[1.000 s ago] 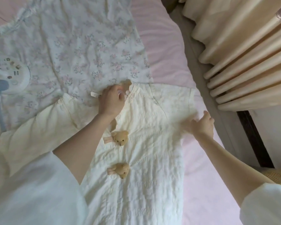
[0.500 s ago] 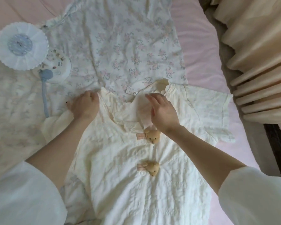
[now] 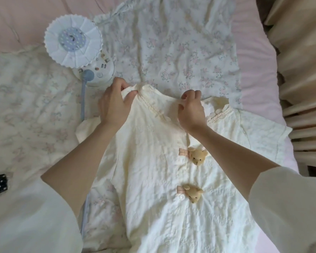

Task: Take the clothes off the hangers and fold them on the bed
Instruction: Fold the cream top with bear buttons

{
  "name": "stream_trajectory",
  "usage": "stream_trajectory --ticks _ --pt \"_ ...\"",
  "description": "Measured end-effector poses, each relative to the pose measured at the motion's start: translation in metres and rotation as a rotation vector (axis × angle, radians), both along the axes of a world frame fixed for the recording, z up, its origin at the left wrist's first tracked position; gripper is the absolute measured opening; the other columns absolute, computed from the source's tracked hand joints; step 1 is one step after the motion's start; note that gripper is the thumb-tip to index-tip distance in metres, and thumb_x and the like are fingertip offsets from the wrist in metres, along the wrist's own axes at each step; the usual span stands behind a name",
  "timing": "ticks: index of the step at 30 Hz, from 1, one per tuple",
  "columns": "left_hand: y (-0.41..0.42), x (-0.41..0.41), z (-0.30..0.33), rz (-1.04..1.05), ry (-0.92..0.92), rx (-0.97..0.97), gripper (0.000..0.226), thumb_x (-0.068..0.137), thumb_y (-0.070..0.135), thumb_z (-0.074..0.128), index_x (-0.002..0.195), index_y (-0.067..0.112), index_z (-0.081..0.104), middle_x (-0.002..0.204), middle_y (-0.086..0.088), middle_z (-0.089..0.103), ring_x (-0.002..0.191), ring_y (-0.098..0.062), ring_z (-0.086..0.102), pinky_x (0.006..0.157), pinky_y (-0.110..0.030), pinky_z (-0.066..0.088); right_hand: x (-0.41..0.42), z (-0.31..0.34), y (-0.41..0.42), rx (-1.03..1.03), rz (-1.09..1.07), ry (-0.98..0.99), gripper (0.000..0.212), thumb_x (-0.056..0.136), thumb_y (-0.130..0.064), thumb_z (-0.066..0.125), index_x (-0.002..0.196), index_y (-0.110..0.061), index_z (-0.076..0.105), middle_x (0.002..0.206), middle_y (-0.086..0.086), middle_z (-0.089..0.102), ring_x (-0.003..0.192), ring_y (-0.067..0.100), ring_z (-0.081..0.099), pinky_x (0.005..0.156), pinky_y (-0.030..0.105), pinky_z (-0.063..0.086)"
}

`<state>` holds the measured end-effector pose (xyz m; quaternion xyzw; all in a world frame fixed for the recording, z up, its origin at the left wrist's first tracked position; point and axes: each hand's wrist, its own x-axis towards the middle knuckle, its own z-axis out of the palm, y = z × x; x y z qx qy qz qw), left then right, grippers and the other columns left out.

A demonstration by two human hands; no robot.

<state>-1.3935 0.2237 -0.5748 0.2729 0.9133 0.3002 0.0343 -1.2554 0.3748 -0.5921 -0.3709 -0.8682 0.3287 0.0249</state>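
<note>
A cream garment [image 3: 153, 170] with two small bear-shaped buttons [image 3: 197, 157] lies face up on the pink bed [image 3: 254, 73]. My left hand [image 3: 113, 105] grips the garment's left shoulder, bunching the cloth near the collar. My right hand [image 3: 191, 108] pinches the collar edge just right of the neckline. Beyond it a pale floral garment [image 3: 171, 52] lies spread flat, partly under the cream one. No hanger shows in view.
A white fluted lamp [image 3: 72, 40] with a round base and blue cord lies on the bed to the left of my hands. A floral quilt [image 3: 26, 110] covers the left side. Beige curtains [image 3: 303, 61] hang along the right edge of the bed.
Both hands have moved up to the collar: the left from the sleeve to the shoulder, the right from the placket to the neckline. The collar cloth is now pulled upward.
</note>
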Motion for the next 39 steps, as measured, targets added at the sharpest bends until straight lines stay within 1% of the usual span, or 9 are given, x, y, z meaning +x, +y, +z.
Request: stream_trajectory --ticks 5,8,10,15,20,24,29,34,39 --pt "-0.026 0.002 -0.009 0.128 -0.199 -0.255 0.05 0.091 0.036 0.055 0.133 0.012 0.043 0.137 -0.012 0.043 0.126 -0.031 0.039 0.1 -0.044 0.032 0.003 0.0 -0.022 -0.114 0.055 -0.064 0.066 0.088 0.005 0.038 0.148 -0.017 0.018 0.154 0.013 0.005 0.113 0.034 0.052 0.077 0.041 0.053" --pt "-0.064 0.015 -0.01 0.303 -0.086 -0.301 0.048 0.092 0.031 0.053 0.134 0.01 0.043 0.139 -0.013 0.042 0.131 -0.031 0.034 0.103 -0.046 0.027 0.019 -0.006 -0.05 0.184 0.14 0.056 0.052 0.087 -0.001 0.039 0.138 -0.008 0.042 0.146 0.021 0.032 0.126 0.035 0.044 0.097 0.049 0.043" --pt "-0.081 0.024 -0.013 0.424 -0.106 -0.324 0.052 0.09 0.031 0.054 0.135 0.009 0.04 0.14 -0.013 0.038 0.131 -0.03 0.03 0.103 -0.047 0.026 0.03 -0.01 -0.065 0.32 0.219 0.122 0.046 0.081 -0.007 0.035 0.121 -0.006 0.058 0.128 0.018 0.053 0.113 0.034 0.054 0.091 0.049 0.043" --pt "-0.116 0.043 -0.022 0.605 -0.335 -0.221 0.053 0.087 0.035 0.058 0.126 0.002 0.044 0.127 -0.016 0.044 0.117 -0.034 0.044 0.091 -0.045 0.04 0.047 -0.014 -0.123 0.293 0.384 0.114 0.041 0.077 -0.015 0.038 0.105 -0.013 0.068 0.104 0.005 0.064 0.089 0.026 0.06 0.069 0.036 0.045" --pt "-0.136 0.039 -0.005 0.496 -0.232 0.042 0.018 0.099 0.017 0.043 0.102 0.0 0.044 0.07 -0.002 0.041 0.067 -0.025 0.042 0.061 -0.034 0.033 0.06 -0.019 -0.152 0.132 0.445 -0.106 0.051 0.087 -0.026 0.035 0.136 -0.015 0.048 0.14 0.012 0.047 0.13 0.03 0.042 0.098 0.045 0.039" --pt "-0.148 0.019 0.02 0.564 -0.16 0.273 0.019 0.1 0.016 0.041 0.108 0.0 0.047 0.075 -0.002 0.044 0.067 -0.019 0.041 0.063 -0.026 0.03 0.055 -0.013 -0.154 0.05 0.454 -0.243 0.053 0.097 -0.023 0.037 0.148 -0.022 0.025 0.157 0.004 0.018 0.145 0.022 0.012 0.115 0.038 0.013" --pt "-0.151 0.014 0.019 0.58 -0.731 0.463 0.026 0.092 0.008 0.042 0.077 0.023 0.057 0.081 -0.001 0.057 0.074 -0.013 0.052 0.068 -0.027 0.041 0.04 -0.007 -0.157 -0.046 0.386 -0.323 0.053 0.097 -0.023 0.034 0.149 -0.025 0.021 0.158 0.002 0.013 0.145 0.019 0.006 0.118 0.038 0.006" --pt "-0.172 0.044 -0.007 0.687 -0.861 0.02 0.029 0.085 0.0 0.048 0.059 0.012 0.054 0.066 -0.011 0.059 0.067 -0.027 0.058 0.067 -0.035 0.053 0.039 -0.005 -0.162 -0.06 0.342 -0.313 0.051 0.097 -0.021 0.036 0.147 -0.024 0.025 0.157 0.002 0.017 0.145 0.02 0.008 0.118 0.04 0.007" --pt "-0.171 0.07 0.002 0.493 -0.684 -0.24 0.044 0.087 0.042 0.055 0.056 0.013 0.045 0.055 -0.001 0.051 0.056 -0.025 0.056 0.053 -0.028 0.044 0.047 -0.005 -0.165 -0.046 0.289 -0.194 0.05 0.094 -0.013 0.038 0.143 -0.022 0.035 0.153 0.002 0.028 0.142 0.018 0.017 0.117 0.039 0.013"
